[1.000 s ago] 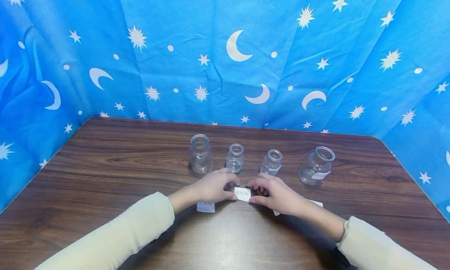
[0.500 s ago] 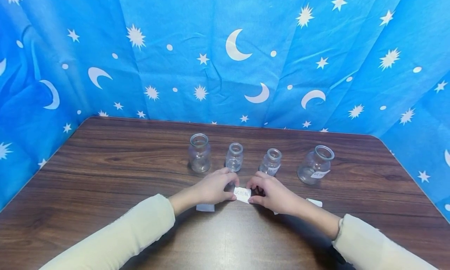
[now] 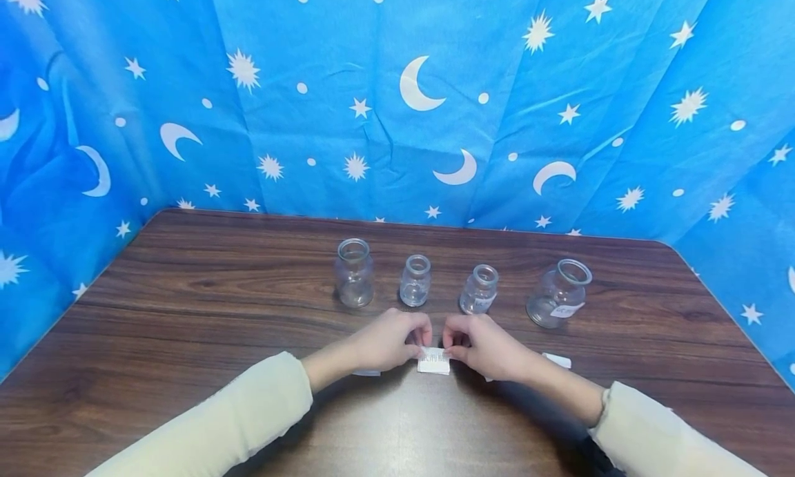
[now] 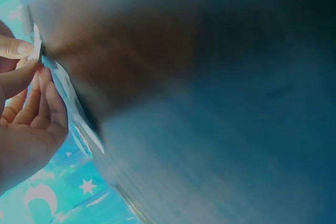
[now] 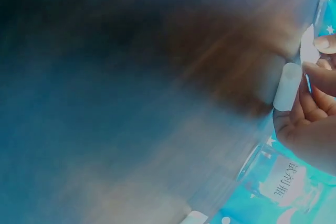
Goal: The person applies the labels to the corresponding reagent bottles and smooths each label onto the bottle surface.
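Note:
In the head view, a small white paper label (image 3: 433,364) with handwritten characters is near the middle of the table. My left hand (image 3: 386,340) pinches its upper left corner between thumb and curled fingers. At the upper right corner my right hand (image 3: 493,347) pinches it the same way. The right wrist view shows the white paper (image 5: 309,48) between the fingertips. A stack of paper seems to lie under the label, though the layers are hard to tell apart. Behind the hands stand two small glass jars, an unlabelled one (image 3: 415,284) and a labelled one (image 3: 478,294).
A taller bare glass jar (image 3: 354,284) stands left, and a wide labelled jar (image 3: 553,301) right. One paper slip (image 3: 368,373) shows beneath the left wrist, another (image 3: 557,359) behind the right forearm. A blue curtain (image 3: 373,118) borders the wooden table (image 3: 186,290).
Both hands have shifted slightly toward the near side, and their fingers are curled more. The label sits lower in view, now held at its upper corners instead of its sides. The jars stay put.

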Available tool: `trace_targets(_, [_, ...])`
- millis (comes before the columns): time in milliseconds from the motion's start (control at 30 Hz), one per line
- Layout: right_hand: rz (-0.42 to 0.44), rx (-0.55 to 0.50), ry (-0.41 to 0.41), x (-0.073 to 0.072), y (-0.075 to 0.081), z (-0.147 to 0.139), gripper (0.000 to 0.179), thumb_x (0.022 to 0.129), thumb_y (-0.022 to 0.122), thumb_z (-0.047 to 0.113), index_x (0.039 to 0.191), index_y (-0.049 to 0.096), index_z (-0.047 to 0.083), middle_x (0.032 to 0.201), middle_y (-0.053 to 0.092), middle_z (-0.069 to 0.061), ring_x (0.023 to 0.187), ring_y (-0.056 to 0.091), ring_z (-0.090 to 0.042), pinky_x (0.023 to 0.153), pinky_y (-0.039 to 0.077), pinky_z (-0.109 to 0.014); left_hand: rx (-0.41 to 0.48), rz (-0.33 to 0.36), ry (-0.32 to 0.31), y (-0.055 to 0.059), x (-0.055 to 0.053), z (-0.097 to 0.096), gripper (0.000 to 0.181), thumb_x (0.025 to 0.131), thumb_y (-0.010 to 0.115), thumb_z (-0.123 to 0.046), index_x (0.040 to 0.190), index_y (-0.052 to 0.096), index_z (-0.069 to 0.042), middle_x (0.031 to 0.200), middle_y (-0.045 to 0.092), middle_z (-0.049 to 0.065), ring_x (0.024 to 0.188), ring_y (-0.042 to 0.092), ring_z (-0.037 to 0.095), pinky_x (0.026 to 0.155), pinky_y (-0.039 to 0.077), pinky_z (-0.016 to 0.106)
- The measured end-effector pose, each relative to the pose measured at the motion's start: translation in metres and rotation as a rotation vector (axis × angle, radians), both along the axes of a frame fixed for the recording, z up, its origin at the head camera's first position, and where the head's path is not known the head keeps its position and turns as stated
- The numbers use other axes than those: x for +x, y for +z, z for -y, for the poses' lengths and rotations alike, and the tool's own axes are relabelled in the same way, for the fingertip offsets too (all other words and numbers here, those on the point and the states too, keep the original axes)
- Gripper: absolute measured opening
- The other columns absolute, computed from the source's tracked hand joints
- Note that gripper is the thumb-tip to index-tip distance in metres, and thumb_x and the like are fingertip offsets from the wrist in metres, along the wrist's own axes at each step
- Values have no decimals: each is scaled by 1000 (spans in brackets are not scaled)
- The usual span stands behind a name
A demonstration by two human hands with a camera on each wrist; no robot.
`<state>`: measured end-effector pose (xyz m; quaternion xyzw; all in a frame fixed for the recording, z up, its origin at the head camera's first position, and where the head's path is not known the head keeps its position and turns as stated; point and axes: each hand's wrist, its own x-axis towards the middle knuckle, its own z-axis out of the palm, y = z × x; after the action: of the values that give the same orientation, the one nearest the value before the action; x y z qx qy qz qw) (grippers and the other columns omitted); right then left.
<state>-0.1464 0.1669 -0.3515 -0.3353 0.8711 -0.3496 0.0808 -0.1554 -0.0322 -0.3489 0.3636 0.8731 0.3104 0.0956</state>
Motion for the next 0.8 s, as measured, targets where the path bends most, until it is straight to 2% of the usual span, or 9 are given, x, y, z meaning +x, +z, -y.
trace_targets(133, [88,-61,0,2,7,-2,15,77,66,-3,75,56,7,69,55,5,62,51,-5,55,45,-23,101,142,54,1,1,2,13,78,66,1,83,58,-8,75,61,-1,69,55,8,61,46,20])
trace_targets(300, [171,-160,-4,5,20,-5,7,80,64,-2,84,60,2,76,59,-1,70,56,-10,63,48,-25,175,250,104,12,4,7,11,79,65,1,87,62,-5,76,62,-1,68,57,8,63,48,22])
trace_targets(400, [202,-199,-22,7,28,-6,8,81,63,-2,88,61,1,79,60,-4,72,56,-13,64,48,-25,205,288,104,20,6,10,10,81,64,-1,90,63,-3,76,63,-1,68,58,7,66,47,22])
trace_targets(567, [209,-251,-63,10,36,-10,9,82,62,-1,90,63,3,81,61,-7,73,57,-18,65,49,-28,260,368,97,30,13,16,7,85,61,-5,89,65,-1,74,64,1,63,57,9,59,47,23])
trace_targets(800, [194,-275,-88,10,39,-15,8,83,62,0,91,63,3,81,61,-7,71,57,-22,62,49,-28,314,402,36,30,20,20,7,86,61,-6,88,65,-1,80,66,6,69,61,21,65,50,27])
